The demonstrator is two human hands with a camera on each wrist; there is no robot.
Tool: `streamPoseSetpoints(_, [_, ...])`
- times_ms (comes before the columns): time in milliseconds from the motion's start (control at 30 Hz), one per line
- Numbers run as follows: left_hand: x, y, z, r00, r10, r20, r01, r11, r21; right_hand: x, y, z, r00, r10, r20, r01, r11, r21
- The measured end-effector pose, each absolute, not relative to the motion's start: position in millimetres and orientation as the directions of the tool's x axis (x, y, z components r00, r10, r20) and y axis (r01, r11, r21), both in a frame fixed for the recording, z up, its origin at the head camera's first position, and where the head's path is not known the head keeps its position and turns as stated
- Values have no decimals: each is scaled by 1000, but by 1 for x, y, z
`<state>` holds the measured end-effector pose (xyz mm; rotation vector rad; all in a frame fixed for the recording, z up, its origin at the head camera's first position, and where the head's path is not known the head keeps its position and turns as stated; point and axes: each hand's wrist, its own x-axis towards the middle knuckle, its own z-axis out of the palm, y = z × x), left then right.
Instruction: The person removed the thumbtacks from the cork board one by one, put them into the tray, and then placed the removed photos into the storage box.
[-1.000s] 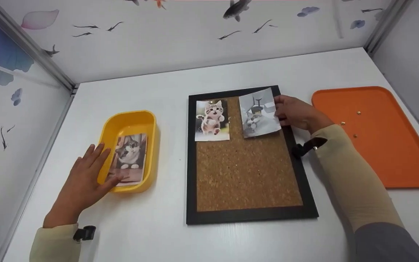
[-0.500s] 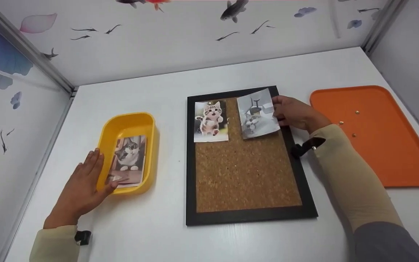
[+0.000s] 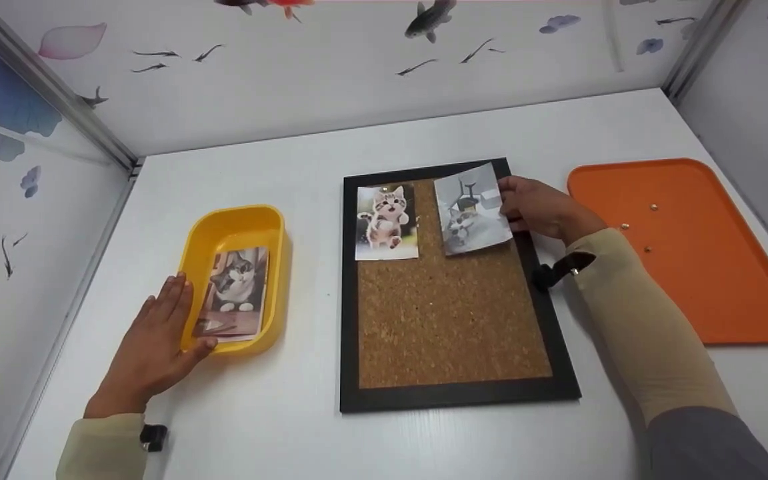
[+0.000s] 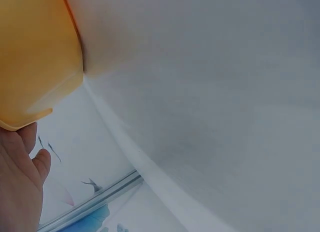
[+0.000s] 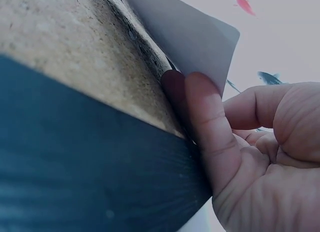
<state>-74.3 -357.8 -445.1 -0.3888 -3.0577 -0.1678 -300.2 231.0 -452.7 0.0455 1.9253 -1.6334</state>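
My right hand (image 3: 539,205) pinches the right edge of a greyish cat photo (image 3: 469,212) over the upper right of a black-framed corkboard (image 3: 454,320). That photo sits slightly tilted, its lower edge lifted off the cork. In the right wrist view the fingers (image 5: 207,112) lie at the photo's pale back (image 5: 185,29), close to the frame. A kitten photo (image 3: 387,223) with a pin at its top lies on the board's upper left. My left hand (image 3: 147,353) rests with straight fingers along the left rim of a yellow tray (image 3: 277,287), which holds cat photos (image 3: 236,293).
An orange tray (image 3: 711,287) with several small gold pins (image 3: 648,249) lies to the right, beyond the right forearm. White panels (image 3: 331,87) printed with fish and leaves stand behind and beside the white table (image 3: 257,427).
My left hand has drawn back a little from over the tray, its thumb moving off the photos to the near corner. The right hand and its photo have hardly moved.
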Motion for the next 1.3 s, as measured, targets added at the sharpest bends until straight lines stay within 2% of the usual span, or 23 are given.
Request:
streamPoseSetpoints(500, [-73,-359,-446,-962,264,68,270,957,102,-300,228,-449,-824,-325,-465,387,276,-880])
streamPoseSetpoints(867, [-74,-359,-447,-961,263,83,270,958,96,-292,222,-441,-864,-365,-347,292,198,-936])
streamPoseSetpoints(1300, [-75,-359,-448,-963,262,69,268,958,104,-284,188,-412,-860,-438,-261,226,131,-965])
